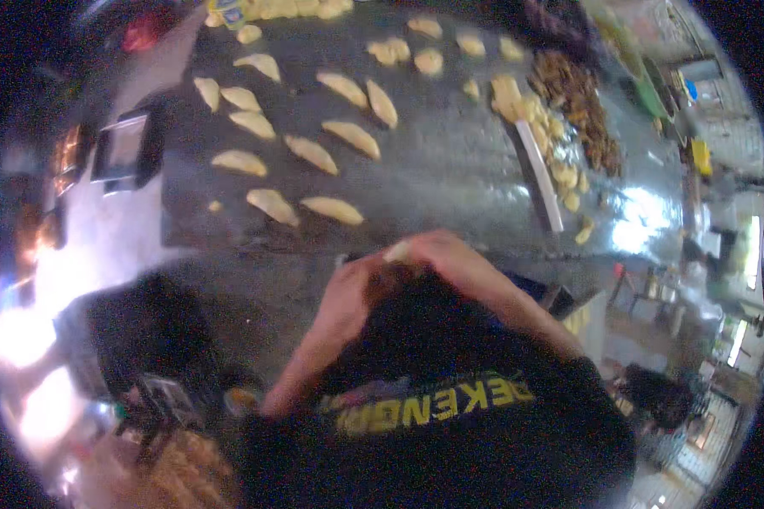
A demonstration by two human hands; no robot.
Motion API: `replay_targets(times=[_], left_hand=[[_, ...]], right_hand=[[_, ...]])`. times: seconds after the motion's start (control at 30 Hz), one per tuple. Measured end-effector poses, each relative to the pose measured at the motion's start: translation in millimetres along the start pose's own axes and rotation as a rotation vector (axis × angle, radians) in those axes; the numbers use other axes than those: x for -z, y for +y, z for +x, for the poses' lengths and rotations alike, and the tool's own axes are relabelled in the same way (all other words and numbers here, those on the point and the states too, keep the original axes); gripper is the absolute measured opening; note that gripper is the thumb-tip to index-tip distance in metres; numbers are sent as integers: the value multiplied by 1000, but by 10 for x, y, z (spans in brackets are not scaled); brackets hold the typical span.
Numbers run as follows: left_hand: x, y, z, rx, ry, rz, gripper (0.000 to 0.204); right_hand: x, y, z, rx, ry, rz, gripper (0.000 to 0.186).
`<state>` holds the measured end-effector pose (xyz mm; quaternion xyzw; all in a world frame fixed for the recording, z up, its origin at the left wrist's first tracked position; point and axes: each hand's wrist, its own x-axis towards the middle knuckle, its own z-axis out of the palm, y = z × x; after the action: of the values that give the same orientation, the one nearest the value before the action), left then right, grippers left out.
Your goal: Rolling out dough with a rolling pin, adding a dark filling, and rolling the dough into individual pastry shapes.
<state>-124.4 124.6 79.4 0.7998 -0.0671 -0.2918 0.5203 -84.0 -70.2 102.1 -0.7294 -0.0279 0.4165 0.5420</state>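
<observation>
My left hand (pixel 368 270) and my right hand (pixel 429 249) meet close to my body, their fingers closed round a small pale piece of dough (pixel 397 251); most of it is hidden and the fingers are blurred. Beyond them, on the dark steel worktop (pixel 433 178), lie several pale, crescent-shaped dough pieces (pixel 348 136) in loose rows. To their right a long white bar (pixel 539 174) lies beside a line of dough lumps (pixel 560 144), with a heap of chopped brown stuff (pixel 575 106) behind those.
More dough pieces (pixel 428 59) sit along the far side. A dark framed tray (pixel 120 146) is at the left, above a dark bulky object (pixel 144 339). A green container (pixel 649 89) stands at the back right, near a yellow object (pixel 700 157).
</observation>
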Motion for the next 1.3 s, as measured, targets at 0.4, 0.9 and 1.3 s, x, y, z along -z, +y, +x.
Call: replay_targets(times=[0.4, 0.9, 1.3], left_hand=[[-765, 159, 417, 63, 238, -589, 22], [-1849, 1356, 1308, 180, 68, -711, 34], [-2234, 1628, 1470, 234, 148, -981, 32]], right_hand=[[541, 963, -543, 90, 361, 299, 20], [2683, 1781, -1567, 107, 1215, -106, 25], [4155, 2360, -1583, 179, 1500, -522, 15]])
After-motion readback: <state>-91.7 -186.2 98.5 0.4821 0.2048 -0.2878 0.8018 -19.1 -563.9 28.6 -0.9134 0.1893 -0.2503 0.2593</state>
